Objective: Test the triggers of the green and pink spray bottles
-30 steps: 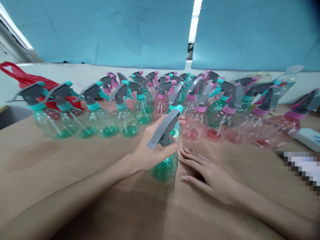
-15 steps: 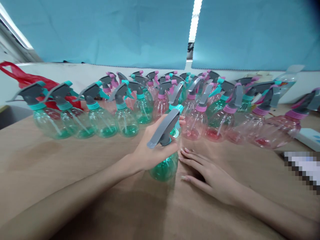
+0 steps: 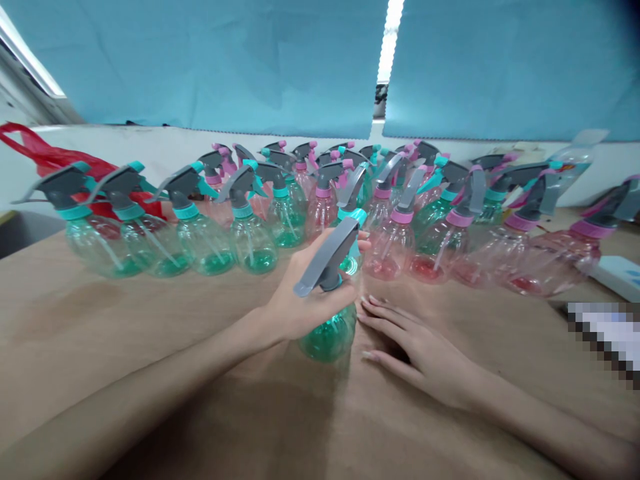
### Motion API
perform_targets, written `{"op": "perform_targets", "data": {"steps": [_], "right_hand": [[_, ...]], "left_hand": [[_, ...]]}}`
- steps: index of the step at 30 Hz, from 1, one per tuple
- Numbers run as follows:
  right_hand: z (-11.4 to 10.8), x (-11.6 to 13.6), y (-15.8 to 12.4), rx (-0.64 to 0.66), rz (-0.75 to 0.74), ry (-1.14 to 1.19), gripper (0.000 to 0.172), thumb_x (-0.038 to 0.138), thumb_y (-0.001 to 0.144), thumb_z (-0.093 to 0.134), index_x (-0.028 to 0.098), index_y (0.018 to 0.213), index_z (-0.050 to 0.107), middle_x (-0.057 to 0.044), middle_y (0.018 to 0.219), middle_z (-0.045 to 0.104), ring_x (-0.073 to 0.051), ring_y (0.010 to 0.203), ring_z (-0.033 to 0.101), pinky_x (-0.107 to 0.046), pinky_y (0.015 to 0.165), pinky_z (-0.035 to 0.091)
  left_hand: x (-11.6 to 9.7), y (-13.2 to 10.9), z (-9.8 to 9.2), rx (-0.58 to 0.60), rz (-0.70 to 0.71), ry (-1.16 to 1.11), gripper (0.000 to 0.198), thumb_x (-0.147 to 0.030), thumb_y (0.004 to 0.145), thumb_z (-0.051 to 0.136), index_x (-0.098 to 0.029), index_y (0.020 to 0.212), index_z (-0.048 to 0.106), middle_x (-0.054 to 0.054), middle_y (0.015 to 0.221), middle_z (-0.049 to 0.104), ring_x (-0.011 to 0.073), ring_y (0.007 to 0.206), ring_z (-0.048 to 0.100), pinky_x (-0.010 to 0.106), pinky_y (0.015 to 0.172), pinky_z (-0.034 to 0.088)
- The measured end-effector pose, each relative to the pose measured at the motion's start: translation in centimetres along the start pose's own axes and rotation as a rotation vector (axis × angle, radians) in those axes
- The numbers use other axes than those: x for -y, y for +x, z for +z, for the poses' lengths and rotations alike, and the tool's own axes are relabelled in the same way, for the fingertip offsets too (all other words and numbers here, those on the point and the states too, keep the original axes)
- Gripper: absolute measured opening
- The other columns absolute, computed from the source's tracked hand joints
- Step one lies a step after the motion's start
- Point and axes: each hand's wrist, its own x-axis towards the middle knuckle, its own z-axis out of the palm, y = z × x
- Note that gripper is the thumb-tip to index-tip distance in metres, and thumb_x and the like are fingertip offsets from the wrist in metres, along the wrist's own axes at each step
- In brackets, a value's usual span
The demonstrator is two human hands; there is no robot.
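My left hand (image 3: 305,293) is wrapped round the neck of a green spray bottle (image 3: 327,339), just under its grey trigger head. The bottle stands upright on the wooden table, and its collar is partly hidden by my fingers. Close by on the right, my right hand (image 3: 420,350) lies palm down on the tabletop with its fingers stretched out, holding nothing. Its fingertips come near the bottle's right side; whether they touch it I cannot tell. Directly behind my left hand stands another green spray bottle (image 3: 353,190), mostly covered.
Several green spray bottles (image 3: 254,257) line the left side, and several pink ones (image 3: 385,257) the right, with more behind. A red plastic bag (image 3: 60,155) lies back left. At right are a clear bottle (image 3: 575,163), a white box (image 3: 620,277) and a blurred-out flat object (image 3: 607,337).
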Motion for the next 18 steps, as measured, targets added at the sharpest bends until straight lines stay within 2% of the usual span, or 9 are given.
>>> {"op": "perform_targets", "data": {"steps": [6, 18], "right_hand": [[-0.08, -0.03, -0.08, 0.007, 0.007, 0.001, 0.057, 0.051, 0.097, 0.045, 0.017, 0.142, 0.047, -0.011, 0.151, 0.041, -0.027, 0.141, 0.034, -0.051, 0.113, 0.034], [0.08, -0.12, -0.09, 0.004, 0.000, -0.002, 0.057, 0.050, 0.096, 0.046, 0.018, 0.144, 0.045, -0.010, 0.151, 0.041, -0.027, 0.141, 0.033, -0.050, 0.114, 0.033]], "left_hand": [[-0.04, 0.09, 0.03, -0.014, -0.019, -0.025, 0.041, -0.022, 0.070, 0.053, -0.024, 0.111, 0.058, 0.004, 0.104, 0.067, 0.0164, 0.064, 0.056, 0.031, 0.061, 0.051], [-0.16, 0.10, 0.01, -0.028, -0.023, -0.014, 0.040, -0.019, 0.067, 0.052, -0.024, 0.107, 0.060, 0.001, 0.085, 0.066, 0.0165, 0.065, 0.058, 0.030, 0.065, 0.053]]}}
